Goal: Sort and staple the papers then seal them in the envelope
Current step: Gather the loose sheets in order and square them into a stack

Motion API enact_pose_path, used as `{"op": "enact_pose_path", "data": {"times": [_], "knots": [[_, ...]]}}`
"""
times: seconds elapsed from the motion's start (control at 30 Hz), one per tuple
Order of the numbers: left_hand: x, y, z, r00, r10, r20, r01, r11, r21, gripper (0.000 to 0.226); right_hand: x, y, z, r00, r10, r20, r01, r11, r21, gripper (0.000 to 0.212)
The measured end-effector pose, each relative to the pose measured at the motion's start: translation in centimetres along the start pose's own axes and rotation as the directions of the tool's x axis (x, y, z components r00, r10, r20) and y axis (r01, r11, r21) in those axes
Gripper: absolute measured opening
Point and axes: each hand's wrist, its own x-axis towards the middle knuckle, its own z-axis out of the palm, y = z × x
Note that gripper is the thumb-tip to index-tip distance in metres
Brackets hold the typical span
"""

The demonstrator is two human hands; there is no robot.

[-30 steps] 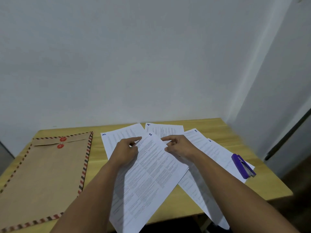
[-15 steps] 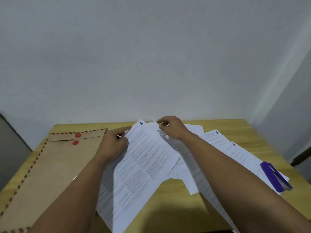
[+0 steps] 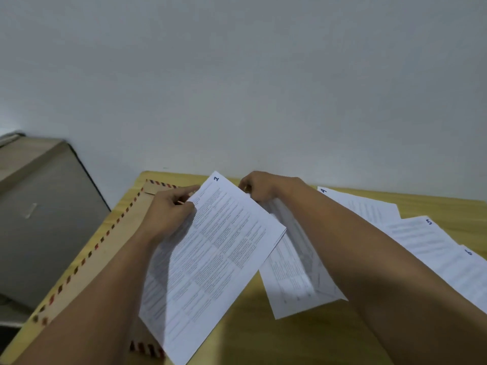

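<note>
Head view: sorting step, nothing stapled. Left hand (image 3: 168, 212) grip pinches sheet 2 (image 3: 210, 256) at its upper left edge, lifted over the envelope (image 3: 116, 241) at the counter's (image 3: 263, 335) left edge. Right hand (image 3: 259, 188) holds its top edge, grip pinching, fingers partly hidden. Sheets 4 (image 3: 363, 206), 5 (image 3: 419, 235), 6 (image 3: 466, 270) lie toward the right edge. Next: probably stack in order. Free room at the near edge.

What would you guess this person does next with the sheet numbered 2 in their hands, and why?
Probably lay the sheet marked 2 down squared and reach for the next number. Both the left hand and right hand hold its top edge, while sheet 4, sheet 5 and sheet 6 lie loose on the table.
</note>
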Motion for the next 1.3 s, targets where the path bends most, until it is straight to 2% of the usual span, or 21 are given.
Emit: {"op": "enact_pose_path", "data": {"times": [0.13,0.23,0.33,0.43,0.57,0.67,0.83,0.93,1.03,1.13,1.3], "knots": [[0.3,-1.4,0.4,0.999,-0.009,0.035,0.01,1.0,-0.023,0.052,1.1,-0.1,-0.8,1.0,0.016,0.007,-0.016,0.997,-0.074,0.034],[0.4,-1.6,0.4,0.999,-0.021,0.036,0.023,0.999,-0.04,0.05,1.2,0.6,-0.6,0.995,0.055,-0.078,-0.062,0.993,-0.096,0.024],[-0.1,-1.1,0.1,0.999,-0.007,0.041,0.008,1.0,-0.027,0.05,-0.2,0.9,-1.0,0.973,0.063,-0.22,-0.069,0.997,-0.018,0.009],[-0.6,0.0,-0.2,0.999,0.028,0.042,-0.027,1.0,-0.011,0.05,-2.3,0.9,-2.2,0.946,0.081,-0.314,-0.048,0.992,0.112,0.015],[-2.4,3.1,-0.6,0.994,0.1,0.033,-0.1,0.995,-0.007,0.051,-6.9,0.4,-5.3,0.894,0.042,-0.446,0.068,0.971,0.229,0.014],[-4.5,6.5,-0.7,0.989,0.148,0.024,-0.149,0.989,0.014,0.052,-11.5,-0.5,-8.1,0.849,0.015,-0.528,0.136,0.96,0.246,0.015],[-7.4,12.3,-0.9,0.96,0.278,0.02,-0.278,0.958,0.063,0.049,-18.7,-2.0,-11.9,0.714,0.054,-0.698,0.235,0.921,0.312,0.002],[-9.1,15.9,-0.7,0.935,0.355,0.011,-0.355,0.932,0.074,0.039,-23.0,-2.9,-13.3,0.67,0.047,-0.741,0.35,0.86,0.372,0.011],[-10.9,18.9,0.1,0.911,0.413,0.017,-0.413,0.908,0.068,0.043,-26.7,-3.6,-13.5,0.675,0.068,-0.734,0.408,0.794,0.45,0.014],[-12.2,21.3,1.3,0.885,0.465,0.012,-0.464,0.883,0.066,0.041,-29.9,-3.9,-12.8,0.713,0.084,-0.696,0.426,0.736,0.526,0.021],[-13.6,23.2,3.8,0.845,0.535,0.005,-0.534,0.842,0.075,0.044,-33.9,-3.3,-11.8,0.776,0.148,-0.613,0.453,0.546,0.705,0.022]]}}
